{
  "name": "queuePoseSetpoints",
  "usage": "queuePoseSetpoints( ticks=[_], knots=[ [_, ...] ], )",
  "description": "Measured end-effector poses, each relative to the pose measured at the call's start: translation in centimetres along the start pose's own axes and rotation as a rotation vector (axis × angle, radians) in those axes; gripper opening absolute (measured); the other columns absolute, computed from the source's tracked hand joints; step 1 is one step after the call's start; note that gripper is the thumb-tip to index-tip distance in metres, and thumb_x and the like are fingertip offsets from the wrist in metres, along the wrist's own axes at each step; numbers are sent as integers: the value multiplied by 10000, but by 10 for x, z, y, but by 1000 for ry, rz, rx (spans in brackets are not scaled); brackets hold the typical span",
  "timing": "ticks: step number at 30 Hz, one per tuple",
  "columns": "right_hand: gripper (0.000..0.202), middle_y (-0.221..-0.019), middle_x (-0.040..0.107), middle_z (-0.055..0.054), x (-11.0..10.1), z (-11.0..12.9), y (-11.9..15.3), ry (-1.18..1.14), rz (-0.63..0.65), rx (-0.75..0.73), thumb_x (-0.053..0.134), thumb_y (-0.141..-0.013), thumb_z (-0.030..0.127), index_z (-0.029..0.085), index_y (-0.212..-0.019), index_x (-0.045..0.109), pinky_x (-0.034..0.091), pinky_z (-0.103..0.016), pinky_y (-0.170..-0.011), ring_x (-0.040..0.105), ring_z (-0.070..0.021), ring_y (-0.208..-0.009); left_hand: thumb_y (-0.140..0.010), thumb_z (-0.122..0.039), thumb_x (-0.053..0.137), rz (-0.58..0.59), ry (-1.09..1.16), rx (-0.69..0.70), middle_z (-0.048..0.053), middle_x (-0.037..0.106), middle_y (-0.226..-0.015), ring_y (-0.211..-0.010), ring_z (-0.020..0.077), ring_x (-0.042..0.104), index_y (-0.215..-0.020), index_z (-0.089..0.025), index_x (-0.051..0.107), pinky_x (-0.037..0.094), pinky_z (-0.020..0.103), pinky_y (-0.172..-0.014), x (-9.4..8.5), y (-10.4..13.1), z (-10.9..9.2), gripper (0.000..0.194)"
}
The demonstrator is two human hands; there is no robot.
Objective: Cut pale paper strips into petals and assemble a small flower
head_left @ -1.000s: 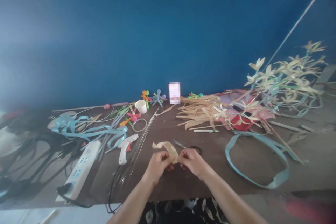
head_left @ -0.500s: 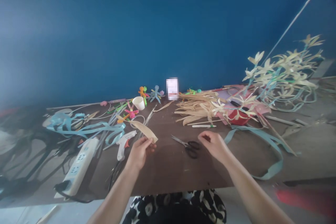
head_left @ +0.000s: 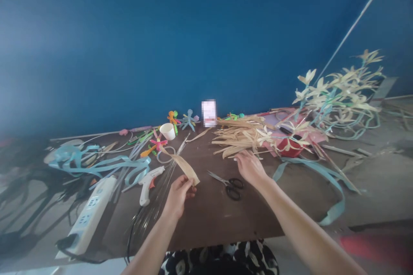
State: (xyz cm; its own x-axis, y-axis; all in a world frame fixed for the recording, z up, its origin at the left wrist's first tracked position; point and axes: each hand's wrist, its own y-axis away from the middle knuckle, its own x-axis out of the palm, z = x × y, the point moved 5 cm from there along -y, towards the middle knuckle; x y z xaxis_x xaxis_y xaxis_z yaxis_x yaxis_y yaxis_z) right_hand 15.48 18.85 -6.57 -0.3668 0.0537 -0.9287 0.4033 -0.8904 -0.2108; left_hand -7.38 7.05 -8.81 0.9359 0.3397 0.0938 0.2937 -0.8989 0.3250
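Observation:
My left hand (head_left: 180, 195) pinches the near end of a dried corn husk strip (head_left: 184, 168) between thumb and fingers. The strip points away and to the left, over the table. My right hand (head_left: 251, 168) is down at the near edge of the pile of dried husks (head_left: 238, 135), fingers curled. It covers the spot where a white pen lay, and what is under the fingers is hidden. Black-handled scissors (head_left: 229, 184) lie between my hands, blades slightly apart. Left of my left hand are a white glue gun (head_left: 149, 184) and thin wires (head_left: 158, 200).
A white power strip (head_left: 88, 219) and blue ribbon (head_left: 106, 162) lie left. Behind are a paper cup (head_left: 167, 131) and small pipe-cleaner figures (head_left: 189, 120). At right, blue ribbon (head_left: 332, 180) curls near a red object (head_left: 288, 147) and pale husk flowers (head_left: 338, 90).
My right hand has moved forward and slightly left, from beside the scissors to the husk pile's edge, covering the white pen. The left hand still holds the strip, shifted slightly right and nearer.

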Motion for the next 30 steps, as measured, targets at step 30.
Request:
queuePoseSetpoints(
  ticks=[30],
  knots=[
    [191,-748,648,-11,-5,73,49,-441,171,-163,435,-771,205,207,-788,625,377,-209,-677,582,-136,-710,-675,-365,544,-50,-11,63,-19,515,-544,-502,96,501,-676,-150,530,390,184,-448,-17,-6,20,215]
  ],
)
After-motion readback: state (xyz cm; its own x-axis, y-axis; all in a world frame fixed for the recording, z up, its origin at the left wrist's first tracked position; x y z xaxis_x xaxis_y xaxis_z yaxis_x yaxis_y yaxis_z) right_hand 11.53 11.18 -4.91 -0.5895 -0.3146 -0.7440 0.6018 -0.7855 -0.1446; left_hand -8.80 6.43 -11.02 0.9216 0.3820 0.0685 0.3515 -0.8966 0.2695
